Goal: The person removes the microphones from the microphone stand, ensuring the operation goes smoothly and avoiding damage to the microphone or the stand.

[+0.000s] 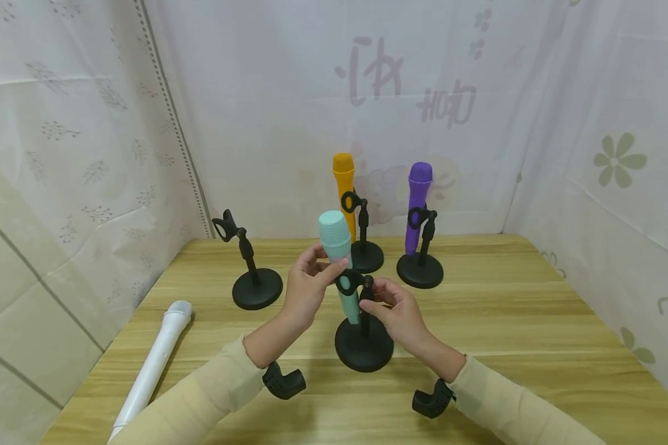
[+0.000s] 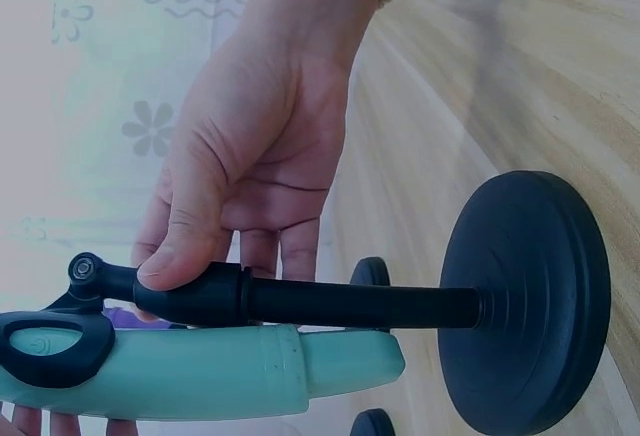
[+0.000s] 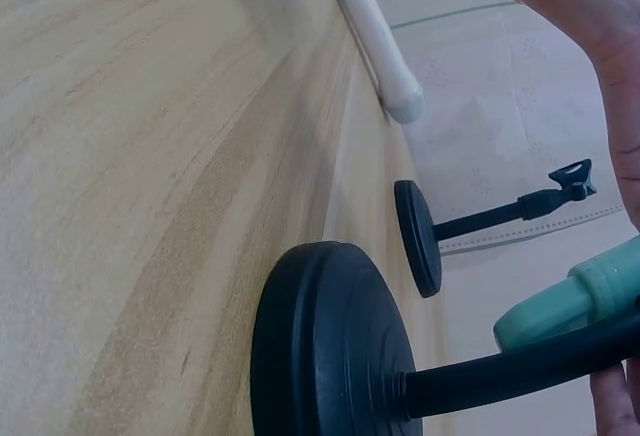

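In the head view my left hand (image 1: 306, 281) grips a mint-green microphone (image 1: 336, 235) below its head, thumb across the front. The microphone sits through the ring clip of a black desk stand (image 1: 364, 349), leaning slightly with its tail beside the post. My right hand (image 1: 398, 312) pinches the stand's post just under the clip joint. The left wrist view shows the right hand (image 2: 265, 146) with its thumb on the post and the microphone (image 2: 210, 371) in the clip. In the right wrist view the microphone's tail (image 3: 545, 316) lies close along the post.
Behind stand an orange microphone (image 1: 343, 179) and a purple microphone (image 1: 417, 191), each in a black stand. At the left is another black stand (image 1: 257, 288) with no microphone in its clip. A white microphone (image 1: 158, 358) lies on the wooden table (image 1: 506, 346) near the left sleeve.
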`<state>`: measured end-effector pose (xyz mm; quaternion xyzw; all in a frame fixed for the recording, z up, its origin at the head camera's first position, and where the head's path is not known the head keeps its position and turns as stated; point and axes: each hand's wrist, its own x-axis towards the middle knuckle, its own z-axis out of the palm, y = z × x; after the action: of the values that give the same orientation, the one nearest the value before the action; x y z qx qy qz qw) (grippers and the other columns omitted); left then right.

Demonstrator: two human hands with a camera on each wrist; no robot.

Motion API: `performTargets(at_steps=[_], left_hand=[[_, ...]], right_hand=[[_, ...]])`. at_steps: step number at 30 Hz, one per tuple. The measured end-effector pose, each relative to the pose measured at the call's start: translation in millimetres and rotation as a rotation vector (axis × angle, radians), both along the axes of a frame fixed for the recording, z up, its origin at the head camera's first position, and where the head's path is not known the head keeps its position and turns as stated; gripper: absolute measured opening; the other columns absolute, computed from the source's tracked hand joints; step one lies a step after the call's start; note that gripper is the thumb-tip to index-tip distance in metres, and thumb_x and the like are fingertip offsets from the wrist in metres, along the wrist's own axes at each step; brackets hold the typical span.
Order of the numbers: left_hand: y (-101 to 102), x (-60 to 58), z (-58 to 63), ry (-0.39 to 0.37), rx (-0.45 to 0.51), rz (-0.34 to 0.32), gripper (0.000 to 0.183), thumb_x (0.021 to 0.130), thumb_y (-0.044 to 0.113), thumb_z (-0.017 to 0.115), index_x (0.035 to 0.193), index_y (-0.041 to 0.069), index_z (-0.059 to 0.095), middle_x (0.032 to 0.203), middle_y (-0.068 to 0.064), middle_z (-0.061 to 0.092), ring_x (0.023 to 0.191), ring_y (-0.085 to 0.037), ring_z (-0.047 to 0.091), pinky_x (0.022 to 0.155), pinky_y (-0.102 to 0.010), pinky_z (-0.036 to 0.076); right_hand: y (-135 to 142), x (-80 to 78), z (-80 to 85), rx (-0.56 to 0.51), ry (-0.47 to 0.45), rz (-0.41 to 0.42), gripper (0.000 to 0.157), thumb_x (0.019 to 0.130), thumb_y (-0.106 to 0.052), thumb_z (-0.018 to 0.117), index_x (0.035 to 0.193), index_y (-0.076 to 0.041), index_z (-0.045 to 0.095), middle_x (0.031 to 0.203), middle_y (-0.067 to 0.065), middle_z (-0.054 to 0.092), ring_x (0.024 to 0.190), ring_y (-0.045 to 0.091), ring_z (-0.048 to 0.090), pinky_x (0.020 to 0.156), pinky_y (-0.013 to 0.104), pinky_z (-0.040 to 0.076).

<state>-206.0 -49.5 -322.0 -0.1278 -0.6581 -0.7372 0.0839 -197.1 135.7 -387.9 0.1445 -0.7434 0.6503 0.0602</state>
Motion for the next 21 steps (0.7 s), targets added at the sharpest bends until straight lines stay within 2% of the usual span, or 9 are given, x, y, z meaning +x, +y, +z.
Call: performTargets(at_steps=[9,21], left_hand=[[-2.0,-0.5,2.7,0.005,-0.006,-0.006,0.038,0.088,0.013,0.072,0.124,0.006,0.061,0.104,-0.008,0.058,0.085,-0.019,0.059,0.08,-0.036,0.055],[-3.4,-1.7,5.5,-0.009,0.009,-0.007,0.037,0.088,0.011,0.072,0.123,0.005,0.061,0.104,-0.008,0.058,0.085,-0.018,0.059,0.08,-0.036,0.055]], right_hand=[[-0.8,0.5,-0.3,0.004,0.024,-0.004,0.029,0.09,-0.013,0.072,0.114,0.0,0.063,0.106,0.011,0.063,0.097,0.026,0.062,0.082,0.037,0.053],[-1.4,0.7,0.4,0.008,0.01,-0.01,0.03,0.089,-0.012,0.072,0.116,-0.001,0.063,0.105,0.011,0.062,0.098,0.027,0.062,0.083,0.035,0.052]])
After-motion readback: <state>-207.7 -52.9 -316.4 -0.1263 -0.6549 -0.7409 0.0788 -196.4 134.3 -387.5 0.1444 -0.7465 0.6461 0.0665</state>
